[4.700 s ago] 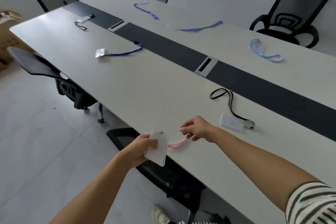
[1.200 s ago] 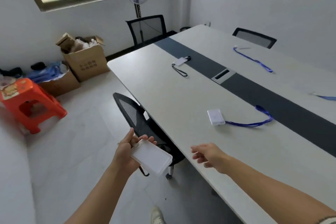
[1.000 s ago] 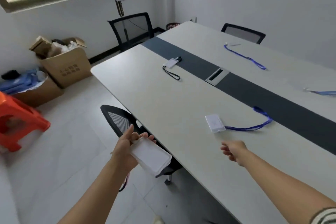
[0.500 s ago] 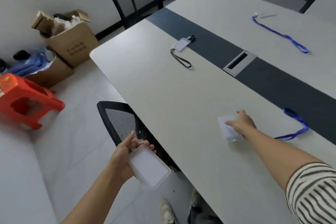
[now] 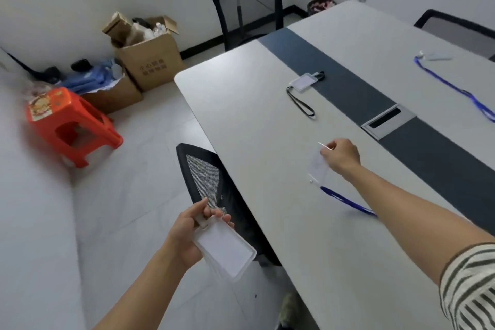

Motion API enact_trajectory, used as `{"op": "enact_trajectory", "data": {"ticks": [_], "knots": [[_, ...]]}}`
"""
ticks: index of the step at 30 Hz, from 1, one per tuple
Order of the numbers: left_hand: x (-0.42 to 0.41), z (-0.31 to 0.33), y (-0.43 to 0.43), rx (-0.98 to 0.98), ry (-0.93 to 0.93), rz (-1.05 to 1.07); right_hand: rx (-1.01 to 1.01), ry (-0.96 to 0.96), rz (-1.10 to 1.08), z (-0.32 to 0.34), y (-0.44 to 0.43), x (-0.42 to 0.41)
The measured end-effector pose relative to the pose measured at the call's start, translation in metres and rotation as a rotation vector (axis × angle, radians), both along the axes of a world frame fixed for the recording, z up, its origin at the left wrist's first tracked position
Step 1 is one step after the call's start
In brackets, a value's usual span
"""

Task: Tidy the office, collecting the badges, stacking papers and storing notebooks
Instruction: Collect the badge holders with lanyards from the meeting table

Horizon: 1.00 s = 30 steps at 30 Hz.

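Observation:
My left hand (image 5: 187, 233) grips a stack of clear badge holders (image 5: 227, 250) out over the floor, left of the long table (image 5: 254, 120). My right hand (image 5: 341, 155) pinches the top of a clear badge (image 5: 317, 169) lifted off the table, its blue lanyard (image 5: 345, 201) trailing down under my forearm. Farther along lies a badge with a black lanyard (image 5: 301, 94) by the dark centre strip. A badge with a long blue lanyard (image 5: 452, 86) lies on the far side.
A black mesh chair (image 5: 211, 185) stands tucked at the table edge just below my hands. Another chair (image 5: 249, 11) sits at the table's head. An orange stool (image 5: 69, 120) and open cardboard boxes (image 5: 150, 59) stand on the floor at left. A metal cable hatch (image 5: 385, 122) sits in the centre strip.
My right hand reached the blue-lanyard badge, took hold of it and lifted it off the table. My left hand has kept holding the badge stack.

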State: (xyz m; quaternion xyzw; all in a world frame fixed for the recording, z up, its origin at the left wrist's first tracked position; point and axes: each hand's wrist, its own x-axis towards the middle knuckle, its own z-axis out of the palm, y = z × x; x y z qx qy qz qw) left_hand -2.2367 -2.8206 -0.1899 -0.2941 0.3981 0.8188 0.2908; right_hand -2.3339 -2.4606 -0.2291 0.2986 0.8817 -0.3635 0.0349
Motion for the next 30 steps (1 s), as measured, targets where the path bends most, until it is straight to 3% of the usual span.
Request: {"op": "enact_trajectory", "data": {"ticks": [5, 10, 21, 30], "knots": [[0.007, 0.007, -0.045, 0.034, 0.046, 0.046, -0.408, 0.153, 0.003, 0.071, -0.077, -0.024], [0.023, 0.013, -0.123, 0.033, 0.091, 0.131, -0.635, 0.221, 0.103, 0.125, -0.184, -0.027], [0.052, 0.047, -0.286, 0.032, 0.157, 0.346, -0.866, 0.154, 0.473, 0.188, -0.439, -0.002], [0.013, 0.047, -0.354, 0.146, 0.175, 0.449, -0.899, -0.097, 0.687, 0.158, -0.524, 0.009]]}}
